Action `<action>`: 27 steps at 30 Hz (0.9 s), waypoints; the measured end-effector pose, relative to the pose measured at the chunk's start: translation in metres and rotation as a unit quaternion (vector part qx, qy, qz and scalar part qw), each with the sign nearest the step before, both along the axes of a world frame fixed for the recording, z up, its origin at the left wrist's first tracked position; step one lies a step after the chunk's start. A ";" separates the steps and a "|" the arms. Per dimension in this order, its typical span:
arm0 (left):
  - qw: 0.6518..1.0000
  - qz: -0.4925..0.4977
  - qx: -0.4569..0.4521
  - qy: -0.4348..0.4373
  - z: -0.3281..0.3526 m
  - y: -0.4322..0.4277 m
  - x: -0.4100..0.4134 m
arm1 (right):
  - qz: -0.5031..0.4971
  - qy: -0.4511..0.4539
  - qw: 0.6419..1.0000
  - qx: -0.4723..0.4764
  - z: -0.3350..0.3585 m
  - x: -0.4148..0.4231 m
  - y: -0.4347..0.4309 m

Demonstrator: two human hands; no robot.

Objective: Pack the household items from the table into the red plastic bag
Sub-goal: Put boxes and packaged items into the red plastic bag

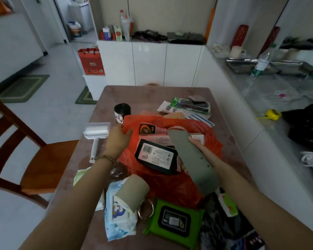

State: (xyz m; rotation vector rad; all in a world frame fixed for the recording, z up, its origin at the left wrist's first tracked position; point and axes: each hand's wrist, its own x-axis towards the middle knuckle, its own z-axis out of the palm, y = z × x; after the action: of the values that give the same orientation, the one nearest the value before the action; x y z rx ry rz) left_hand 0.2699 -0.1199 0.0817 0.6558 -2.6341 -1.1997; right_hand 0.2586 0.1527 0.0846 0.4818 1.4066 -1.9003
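The red plastic bag lies open in the middle of the table. My left hand grips its left rim. My right hand holds a long grey insole-shaped pad slanting over the bag's mouth. Inside the bag lie a black-edged wipes pack, a pink box and a red-labelled item. On the table nearer me are a grey roll, a blue-white pouch and a green wipes pack.
A white lint roller and a black roll lie left of the bag. Toothbrush packs and cloths sit behind it. A wooden chair stands at the left. A white counter runs along the right.
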 end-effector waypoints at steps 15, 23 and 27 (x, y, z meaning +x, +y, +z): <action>0.974 -0.102 0.137 0.151 0.045 -0.020 -0.034 | 0.080 0.069 0.989 0.103 -0.006 -0.071 -0.101; 0.990 -0.091 0.064 0.087 0.026 -0.016 -0.004 | 0.076 0.236 0.959 0.136 -0.013 -0.028 -0.068; 0.992 -0.013 0.021 0.126 -0.014 -0.002 0.041 | 0.087 0.244 0.963 0.074 -0.016 0.010 -0.040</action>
State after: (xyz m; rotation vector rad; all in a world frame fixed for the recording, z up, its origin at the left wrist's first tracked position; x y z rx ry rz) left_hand 0.3107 -0.1223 0.0679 0.4445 -2.4213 -1.2577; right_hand 0.2683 0.1124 0.0688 -0.0551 1.8470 -1.8499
